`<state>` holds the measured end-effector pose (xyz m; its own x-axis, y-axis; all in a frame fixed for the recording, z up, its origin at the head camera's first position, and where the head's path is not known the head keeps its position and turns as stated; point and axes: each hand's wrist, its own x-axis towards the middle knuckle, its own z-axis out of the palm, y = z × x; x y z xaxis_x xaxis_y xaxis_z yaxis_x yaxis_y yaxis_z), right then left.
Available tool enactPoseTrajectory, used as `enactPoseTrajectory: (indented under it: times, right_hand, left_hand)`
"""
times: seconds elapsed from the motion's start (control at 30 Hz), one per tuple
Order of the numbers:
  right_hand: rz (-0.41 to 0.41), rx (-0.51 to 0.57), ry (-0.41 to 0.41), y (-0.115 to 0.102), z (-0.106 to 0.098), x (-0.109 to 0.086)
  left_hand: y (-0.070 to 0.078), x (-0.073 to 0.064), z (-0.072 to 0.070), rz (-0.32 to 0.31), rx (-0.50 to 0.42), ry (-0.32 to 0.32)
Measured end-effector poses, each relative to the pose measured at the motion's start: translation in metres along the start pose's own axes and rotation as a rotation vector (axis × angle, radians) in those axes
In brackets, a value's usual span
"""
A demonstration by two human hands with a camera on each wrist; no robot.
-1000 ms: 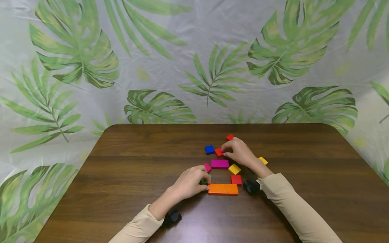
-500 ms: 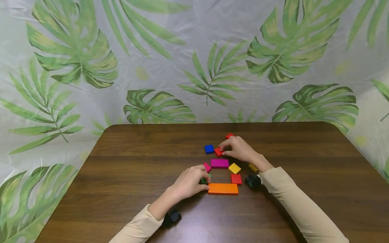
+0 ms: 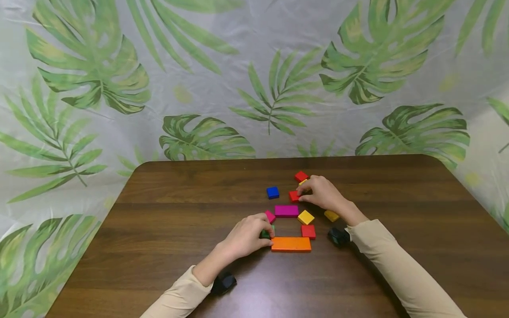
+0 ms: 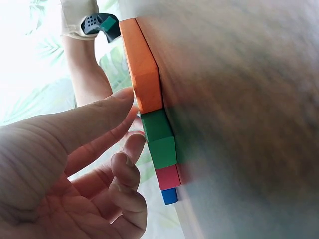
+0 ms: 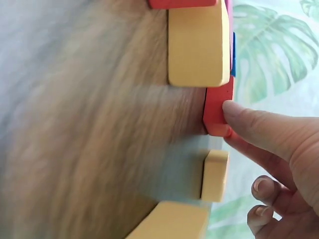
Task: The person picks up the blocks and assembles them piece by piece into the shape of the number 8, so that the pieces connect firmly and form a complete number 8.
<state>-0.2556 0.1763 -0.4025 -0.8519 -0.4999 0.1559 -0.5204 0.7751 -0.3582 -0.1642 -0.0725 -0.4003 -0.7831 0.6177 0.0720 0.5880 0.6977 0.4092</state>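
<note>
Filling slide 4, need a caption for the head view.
Right hand pinches a red block; left hand touches the orange block.

The left arm (image 3: pixel 179 291) and right arm (image 3: pixel 401 260) are slanting forward and inward, the right hand (image 3: pixel 323 193) reaching farther out and pinching between thumb (image 5: pixel 249 117) and forefinger (image 5: pixel 262 158), while the left hand (image 3: pixel 247 236) is resting nearer the body, back upward, its fingers (image 4: pixel 127 174) gently curving.

It's an indoor tabletop setup — wood-grain table (image 3: pixel 171 225), cloth backdrop (image 3: pixel 214 88) (leaf-printed).
</note>
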Motion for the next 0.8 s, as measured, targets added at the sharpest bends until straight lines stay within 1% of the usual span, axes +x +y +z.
enactPoseTrajectory:
  times: [0.37,0.67,0.8]
  right_hand:
    - [0.022,-0.032,0.037,0.009,-0.004,-0.023]
    - [0.053,-0.043,0.058,0.012,-0.008,-0.042]
    - [0.048,-0.046,0.074,0.012,-0.01,-0.049]
  left_hand:
    - [-0.001,0.0,0.001,-0.001,-0.012,0.006]
    - [0.0,0.0,0.001,0.014,-0.016,0.021]
    - [0.0,0.0,0.001,0.012,-0.019,0.021]
